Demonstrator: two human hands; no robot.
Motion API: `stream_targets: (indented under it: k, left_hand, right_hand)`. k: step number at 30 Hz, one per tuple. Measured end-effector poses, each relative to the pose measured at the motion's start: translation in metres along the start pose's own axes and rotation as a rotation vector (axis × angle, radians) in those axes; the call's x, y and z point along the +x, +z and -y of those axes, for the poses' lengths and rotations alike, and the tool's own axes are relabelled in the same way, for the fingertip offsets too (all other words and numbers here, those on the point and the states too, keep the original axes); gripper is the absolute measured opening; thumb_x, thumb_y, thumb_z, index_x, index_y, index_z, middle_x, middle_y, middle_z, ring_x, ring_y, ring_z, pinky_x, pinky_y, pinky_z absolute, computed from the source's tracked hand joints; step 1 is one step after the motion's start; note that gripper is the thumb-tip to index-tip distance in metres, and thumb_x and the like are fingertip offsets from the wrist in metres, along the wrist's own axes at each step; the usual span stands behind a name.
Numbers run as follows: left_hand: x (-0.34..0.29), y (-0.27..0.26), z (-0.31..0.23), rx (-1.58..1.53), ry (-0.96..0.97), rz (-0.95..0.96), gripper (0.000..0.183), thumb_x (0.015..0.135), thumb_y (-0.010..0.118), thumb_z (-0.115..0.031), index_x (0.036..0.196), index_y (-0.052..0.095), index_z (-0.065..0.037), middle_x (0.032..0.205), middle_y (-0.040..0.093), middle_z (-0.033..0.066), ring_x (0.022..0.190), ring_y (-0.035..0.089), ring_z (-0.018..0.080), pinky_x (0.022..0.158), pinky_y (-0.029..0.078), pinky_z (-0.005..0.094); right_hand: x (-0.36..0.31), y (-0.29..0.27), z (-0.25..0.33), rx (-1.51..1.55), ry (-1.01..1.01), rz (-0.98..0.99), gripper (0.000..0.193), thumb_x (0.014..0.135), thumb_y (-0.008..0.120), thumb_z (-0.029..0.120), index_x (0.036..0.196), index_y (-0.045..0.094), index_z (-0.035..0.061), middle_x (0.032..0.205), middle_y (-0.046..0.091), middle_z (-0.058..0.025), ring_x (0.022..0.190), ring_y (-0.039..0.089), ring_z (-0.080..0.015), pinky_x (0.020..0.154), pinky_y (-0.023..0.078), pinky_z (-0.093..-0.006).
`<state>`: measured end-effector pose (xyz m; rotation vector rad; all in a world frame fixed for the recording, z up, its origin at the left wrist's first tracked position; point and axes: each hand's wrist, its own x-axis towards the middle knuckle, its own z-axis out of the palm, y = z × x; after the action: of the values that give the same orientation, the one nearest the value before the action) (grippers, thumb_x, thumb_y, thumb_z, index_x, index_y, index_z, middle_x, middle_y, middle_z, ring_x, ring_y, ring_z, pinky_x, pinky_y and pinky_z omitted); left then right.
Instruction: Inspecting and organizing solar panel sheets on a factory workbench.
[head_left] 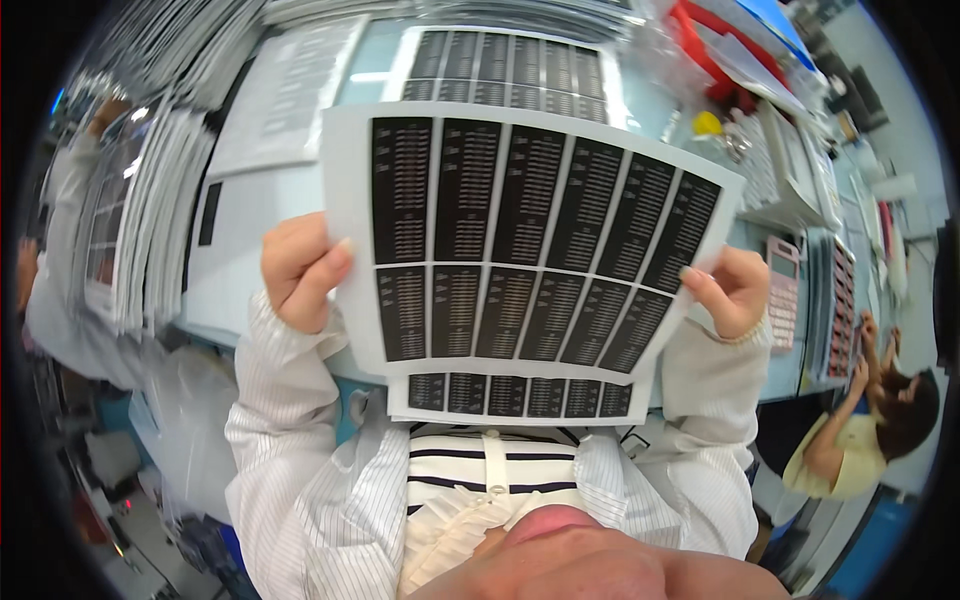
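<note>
A white sheet [545,215] printed with two rows of black label panels is lifted in front of me, slightly tilted and curved. My left hand [303,272] pinches its left edge, thumb on top. At the right edge my right hand [732,288] is closed on the same sheet, its thumb over the margin. Partly hidden beneath it, a similar stack of printed sheets [515,395] lies at the table's near edge. Another printed label sheet [505,62] lies farther back, its lower part covered by the raised one.
Paper stacks [165,215] line the left, with a plastic-wrapped pack [285,110] beside them. Back right stands a red bin [715,50]. A pink calculator [783,285] lies right, near a tray of dark red pieces [840,315]. A co-worker [850,440] sits far right; another person's sleeve [65,215] shows left.
</note>
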<state>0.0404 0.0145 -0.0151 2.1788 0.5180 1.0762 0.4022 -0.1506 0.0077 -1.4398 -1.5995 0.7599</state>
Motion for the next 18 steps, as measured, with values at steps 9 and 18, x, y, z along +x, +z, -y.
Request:
stream_targets:
  k: [9, 18]
  left_hand:
    - [-0.005, -0.007, 0.002, -0.036, -0.015, 0.049, 0.015, 0.073, 0.049, -0.006, 0.064, 0.05, 0.006, 0.051, 0.043, 0.0088, 0.042, 0.039, 0.0196, 0.042, 0.028, 0.0297]
    - [0.002, -0.003, 0.0, -0.045, 0.009, 0.038, 0.016, 0.075, 0.048, -0.006, 0.066, 0.051, 0.007, 0.052, 0.045, 0.0093, 0.042, 0.04, 0.0193, 0.042, 0.029, 0.0292]
  right_hand:
    - [-0.003, 0.004, -0.007, 0.075, -0.044, -0.1, 0.017, 0.078, 0.061, 0.012, 0.078, 0.06, -0.0056, 0.073, 0.063, -0.0065, 0.062, 0.055, -0.0093, 0.058, 0.042, -0.0203]
    - [-0.001, 0.006, -0.006, 0.066, -0.051, -0.12, 0.017, 0.077, 0.061, 0.011, 0.076, 0.06, -0.0056, 0.073, 0.063, -0.0072, 0.06, 0.055, -0.0094, 0.057, 0.042, -0.0202]
